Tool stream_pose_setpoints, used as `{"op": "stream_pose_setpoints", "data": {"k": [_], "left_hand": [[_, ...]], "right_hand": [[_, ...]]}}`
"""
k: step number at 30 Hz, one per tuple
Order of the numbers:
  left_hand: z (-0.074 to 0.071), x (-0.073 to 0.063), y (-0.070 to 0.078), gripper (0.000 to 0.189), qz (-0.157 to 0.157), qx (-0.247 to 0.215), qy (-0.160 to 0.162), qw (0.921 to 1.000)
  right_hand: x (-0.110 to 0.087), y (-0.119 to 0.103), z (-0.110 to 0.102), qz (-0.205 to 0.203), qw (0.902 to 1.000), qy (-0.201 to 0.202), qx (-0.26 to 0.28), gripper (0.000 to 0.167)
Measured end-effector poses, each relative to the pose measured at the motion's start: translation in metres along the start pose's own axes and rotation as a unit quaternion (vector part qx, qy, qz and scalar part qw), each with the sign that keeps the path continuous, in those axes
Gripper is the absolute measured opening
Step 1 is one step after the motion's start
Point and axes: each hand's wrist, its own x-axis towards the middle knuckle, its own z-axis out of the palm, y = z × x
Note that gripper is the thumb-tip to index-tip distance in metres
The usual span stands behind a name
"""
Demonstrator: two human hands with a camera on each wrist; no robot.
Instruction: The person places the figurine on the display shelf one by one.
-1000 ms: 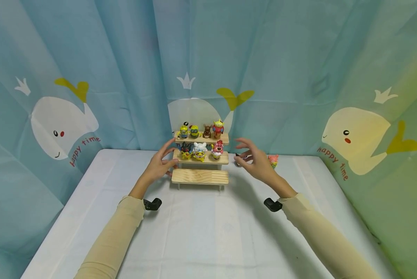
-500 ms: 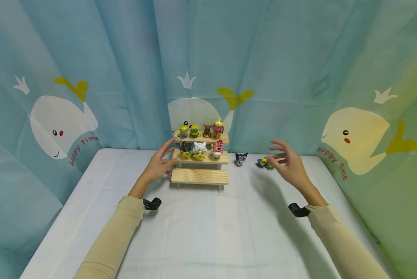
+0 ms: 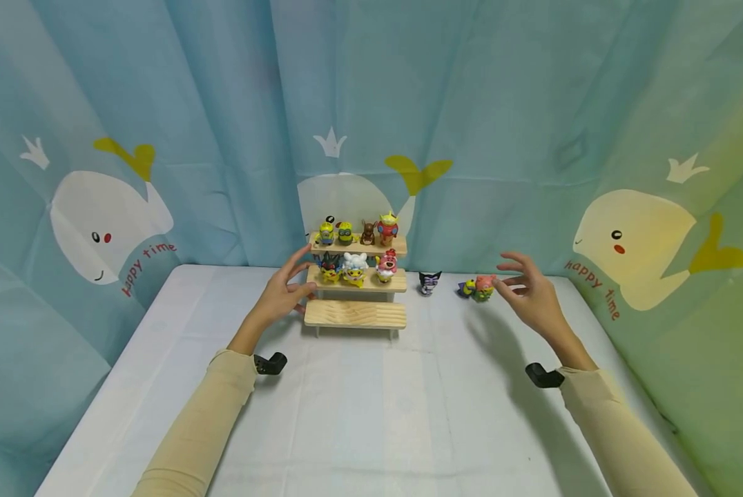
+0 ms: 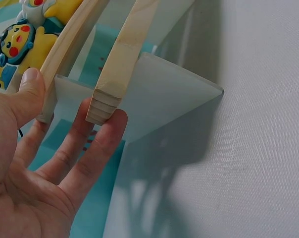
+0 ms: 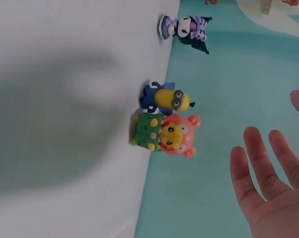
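My left hand point(image 3: 280, 295) is at the left end of a three-tier wooden display stand point(image 3: 355, 314). In the left wrist view its thumb lies against the middle plank, with the fingertips at the ends of the planks. At the right of the stand, my right hand point(image 3: 533, 297) hovers with spread fingers and holds nothing. Nearest to it stands a pink-eared figurine point(image 5: 181, 136) with a green body. Beside that is a yellow one-piece minion figurine point(image 5: 165, 99) in blue. A black-hooded figurine point(image 3: 429, 283) stands closer to the stand.
Several figurines line the top tier point(image 3: 359, 248); three more, including a white-hatted yellow one point(image 3: 354, 269), occupy the middle tier. The lowest plank shows bare wood. A blue whale-print curtain point(image 3: 502, 138) hangs behind the white-covered table point(image 3: 359, 414).
My right hand has moved rightward, from over the black-hooded figurine to the right side of the pink-eared one, uncovering the figurines. The left hand has stayed at the stand.
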Motion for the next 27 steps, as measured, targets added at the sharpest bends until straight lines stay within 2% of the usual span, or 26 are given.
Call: {"op": "stream_pose_setpoints", "data": {"k": [6,14,22,27], "left_hand": [[-0.001,-0.001,0.001,0.078,0.005,0.002,0.0,1.0],[-0.002,-0.002,0.002,0.078,0.003,0.004,-0.002,1.0],[0.0,0.002,0.001,0.078,0.007,0.006,-0.001,1.0],[0.0,0.001,0.001,0.078,0.002,0.009,-0.001,1.0]], "right_hand": [[0.004,0.016,0.001,0.028,0.9993,-0.019,-0.014,0.057],[0.01,0.042,0.009,0.084,0.9954,-0.047,0.0,0.054],[0.016,0.062,0.016,0.145,0.9835,-0.086,0.065,0.059],[0.016,0.071,0.022,0.163,0.9722,-0.122,0.117,0.056]]}}
